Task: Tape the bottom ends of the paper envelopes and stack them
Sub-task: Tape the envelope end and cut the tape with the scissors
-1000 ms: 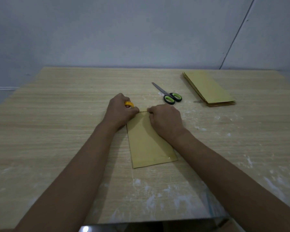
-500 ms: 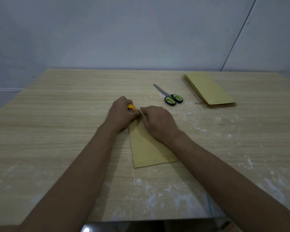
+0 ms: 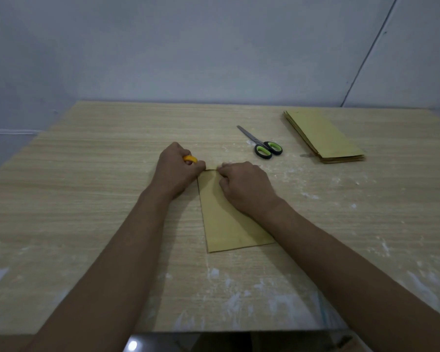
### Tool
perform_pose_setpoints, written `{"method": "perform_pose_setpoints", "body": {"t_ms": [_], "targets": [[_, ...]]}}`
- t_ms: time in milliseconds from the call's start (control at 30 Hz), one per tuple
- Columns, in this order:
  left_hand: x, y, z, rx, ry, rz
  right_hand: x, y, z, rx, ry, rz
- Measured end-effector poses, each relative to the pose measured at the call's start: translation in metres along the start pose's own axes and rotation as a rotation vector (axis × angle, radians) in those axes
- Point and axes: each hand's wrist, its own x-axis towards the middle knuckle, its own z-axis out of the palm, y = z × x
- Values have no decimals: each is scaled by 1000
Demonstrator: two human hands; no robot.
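Left hand [image 3: 177, 171] curled round the tape roll [image 3: 190, 159], right hand [image 3: 243, 184] pinching the tape end at the far edge of the envelope [image 3: 226, 224] (mid-table, stack [image 3: 324, 135] far right): should pull taut, lay square, press flat.

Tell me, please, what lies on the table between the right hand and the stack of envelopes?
In the head view, the scissors with green-and-black handles lie between the right hand and the stack of envelopes. Around them only bare table with white smears shows.
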Motion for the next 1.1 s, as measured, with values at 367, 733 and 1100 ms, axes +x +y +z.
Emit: {"method": "perform_pose_setpoints", "body": {"t_ms": [367,733,1100], "targets": [[1,-6,1,153,-72,89,-3,-1,0,21,6,-21],[-5,-10,-2,131,22,13,-8,-13,0,-86,-47,-55],[-10,-1,-1,333,47,-68,-8,-18,-3,-103,-70,-51]]}}
